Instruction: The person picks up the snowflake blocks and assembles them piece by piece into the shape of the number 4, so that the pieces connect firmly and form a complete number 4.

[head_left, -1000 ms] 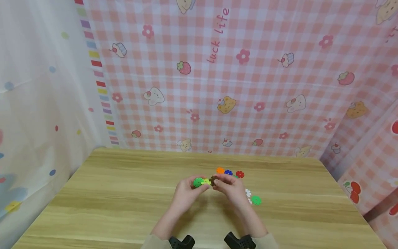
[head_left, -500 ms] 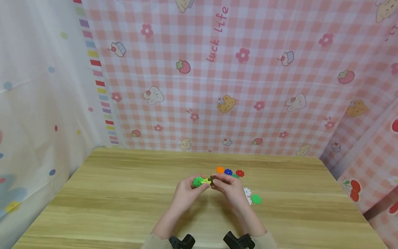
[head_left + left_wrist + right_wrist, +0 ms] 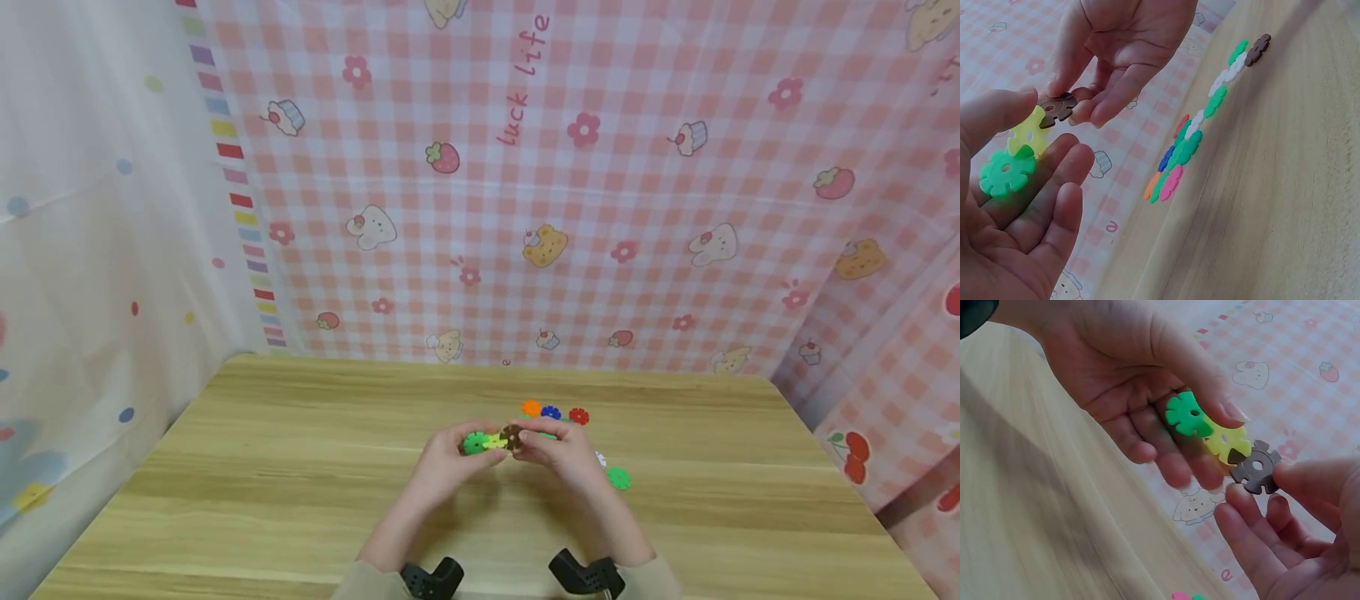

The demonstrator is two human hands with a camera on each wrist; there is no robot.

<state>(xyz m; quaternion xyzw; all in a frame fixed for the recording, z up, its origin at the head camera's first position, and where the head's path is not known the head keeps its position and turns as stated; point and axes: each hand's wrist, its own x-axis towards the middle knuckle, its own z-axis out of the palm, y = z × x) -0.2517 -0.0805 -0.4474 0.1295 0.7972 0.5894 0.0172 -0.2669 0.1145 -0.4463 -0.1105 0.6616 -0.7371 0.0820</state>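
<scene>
My left hand (image 3: 442,462) pinches a yellow snowflake disc (image 3: 1225,439) between thumb and fingers. A green snowflake disc (image 3: 1007,172) is joined to the yellow one and lies over the left fingers. On the other side, my right hand (image 3: 561,454) pinches a brown snowflake disc (image 3: 1256,467) at its edge. In both wrist views the brown disc's rim overlaps the yellow disc's rim at a slot, and the two look interlocked. The three discs form a short row held above the table.
Loose snowflake discs lie on the wooden table (image 3: 300,467) beyond and beside my right hand: orange (image 3: 531,408), blue (image 3: 551,412), red (image 3: 579,416), green (image 3: 619,478), pink (image 3: 1171,183), white and brown (image 3: 1258,50). A checked cloth (image 3: 480,200) hangs behind the table.
Both hands stay close together, shifting slightly. The yellow and brown discs have tilted a little between the fingers. A green disc on the table now shows past my right hand, while the white ones are more covered.
</scene>
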